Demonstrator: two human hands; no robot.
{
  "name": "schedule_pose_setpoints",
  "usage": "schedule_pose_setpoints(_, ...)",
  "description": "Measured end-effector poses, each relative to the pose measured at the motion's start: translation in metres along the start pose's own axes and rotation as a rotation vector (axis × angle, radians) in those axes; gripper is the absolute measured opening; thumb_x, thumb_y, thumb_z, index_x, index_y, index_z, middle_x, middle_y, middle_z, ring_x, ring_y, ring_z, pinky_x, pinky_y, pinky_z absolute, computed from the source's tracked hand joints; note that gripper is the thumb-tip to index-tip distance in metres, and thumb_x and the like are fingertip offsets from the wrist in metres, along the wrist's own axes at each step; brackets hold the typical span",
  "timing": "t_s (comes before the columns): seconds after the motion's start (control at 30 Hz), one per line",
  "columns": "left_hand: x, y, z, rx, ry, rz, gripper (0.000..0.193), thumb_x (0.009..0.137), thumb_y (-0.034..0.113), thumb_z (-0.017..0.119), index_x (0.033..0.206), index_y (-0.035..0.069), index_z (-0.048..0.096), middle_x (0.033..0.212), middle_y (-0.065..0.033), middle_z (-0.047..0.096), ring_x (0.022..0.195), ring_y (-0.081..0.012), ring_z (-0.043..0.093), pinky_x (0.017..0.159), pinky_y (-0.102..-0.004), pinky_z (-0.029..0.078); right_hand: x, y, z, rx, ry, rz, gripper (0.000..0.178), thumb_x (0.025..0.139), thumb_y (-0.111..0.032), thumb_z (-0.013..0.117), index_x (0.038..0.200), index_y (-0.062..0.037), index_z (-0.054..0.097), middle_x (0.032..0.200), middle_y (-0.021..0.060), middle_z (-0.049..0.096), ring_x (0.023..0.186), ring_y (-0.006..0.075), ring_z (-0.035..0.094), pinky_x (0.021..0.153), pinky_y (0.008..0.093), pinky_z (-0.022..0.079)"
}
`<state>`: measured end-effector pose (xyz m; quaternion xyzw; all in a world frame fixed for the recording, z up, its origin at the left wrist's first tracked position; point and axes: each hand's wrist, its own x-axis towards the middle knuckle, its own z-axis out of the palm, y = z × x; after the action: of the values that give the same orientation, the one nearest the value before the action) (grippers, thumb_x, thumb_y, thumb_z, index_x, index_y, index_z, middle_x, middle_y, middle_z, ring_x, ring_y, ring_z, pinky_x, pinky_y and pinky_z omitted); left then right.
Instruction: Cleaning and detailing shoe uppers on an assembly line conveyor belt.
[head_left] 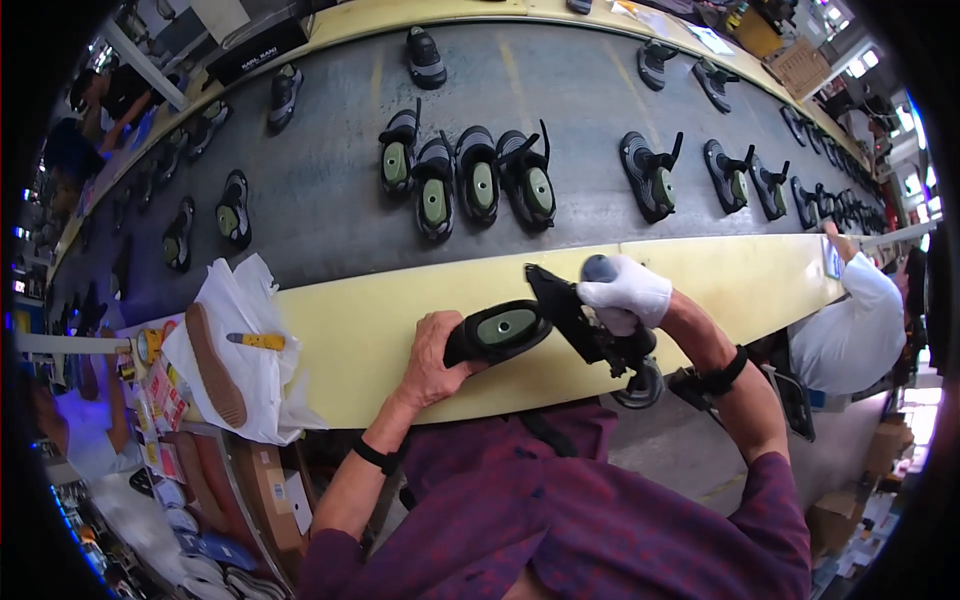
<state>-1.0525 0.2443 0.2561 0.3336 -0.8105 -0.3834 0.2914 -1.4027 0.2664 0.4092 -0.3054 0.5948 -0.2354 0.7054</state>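
Observation:
My bare left hand (438, 362) is wrapped round one end of a black shoe (503, 328), tilted so that its opening faces up. Inside the shoe a green insole with a small round hole shows. The shoe's other end meets or overlaps a black metal device (565, 310) at the near edge of the pale yellow worktop (380, 300); whether they touch I cannot tell. My right hand (632, 292), in a white glove, is closed round a handle with a grey-blue ball knob (598, 268) on that device. The glove covers part of the handle.
Beyond the worktop, a dark conveyor belt (330, 150) carries several black shoes with green insoles. At left, white paper (225, 290) bears a brown sole (212, 370) and a yellow marker-like tool (256, 341). A co-worker in white (850, 335) sits at right; cardboard boxes (268, 490) stand lower left.

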Motion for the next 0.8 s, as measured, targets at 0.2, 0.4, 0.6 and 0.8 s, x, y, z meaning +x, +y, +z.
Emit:
schedule_pose_setpoints(0.2,0.010,0.009,0.004,-0.138,0.025,-0.025,0.076,0.071,0.017,0.095,0.137,0.009,0.060,0.131,-0.0101,0.063,0.123,-0.0330,0.061,0.109,-0.0431,0.048,-0.019,0.023,-0.038,0.160,-0.046,-0.003,0.033,0.100,-0.026,0.076,0.081,-0.0105,0.053,0.059,-0.0030,0.043,0.044,0.0078,0.037,0.041,0.0282,0.028)
schedule_pose_setpoints(0.4,0.016,0.014,0.003,-0.138,-0.031,-0.032,0.075,0.070,0.016,0.095,0.135,0.006,0.059,0.128,-0.0128,0.064,0.122,-0.0368,0.062,0.107,-0.0460,0.049,-0.001,0.004,-0.021,0.073,-0.169,0.013,0.026,0.097,-0.020,0.077,0.088,-0.0077,0.056,0.059,-0.0021,0.045,0.045,0.0078,0.039,0.040,0.0288,0.029)
schedule_pose_setpoints(0.6,0.016,0.004,-0.009,-0.123,-0.018,-0.075,0.074,0.070,0.014,0.095,0.134,0.006,0.060,0.130,-0.0136,0.065,0.123,-0.0385,0.062,0.110,-0.0476,0.049,0.002,-0.010,-0.004,-0.088,-0.133,0.112,0.037,0.096,-0.025,0.082,0.076,-0.0085,0.056,0.058,-0.0030,0.046,0.047,0.0072,0.040,0.043,0.0285,0.030)
schedule_pose_setpoints(0.8,0.020,0.004,-0.016,-0.045,-0.079,0.000,0.073,0.071,0.013,0.093,0.135,0.007,0.059,0.138,-0.0137,0.065,0.135,-0.0402,0.058,0.118,-0.0503,0.044,0.007,0.001,-0.009,-0.132,-0.139,0.132,0.039,0.094,-0.029,0.083,0.072,-0.0101,0.057,0.059,-0.0036,0.048,0.047,0.0074,0.044,0.044,0.0284,0.031)
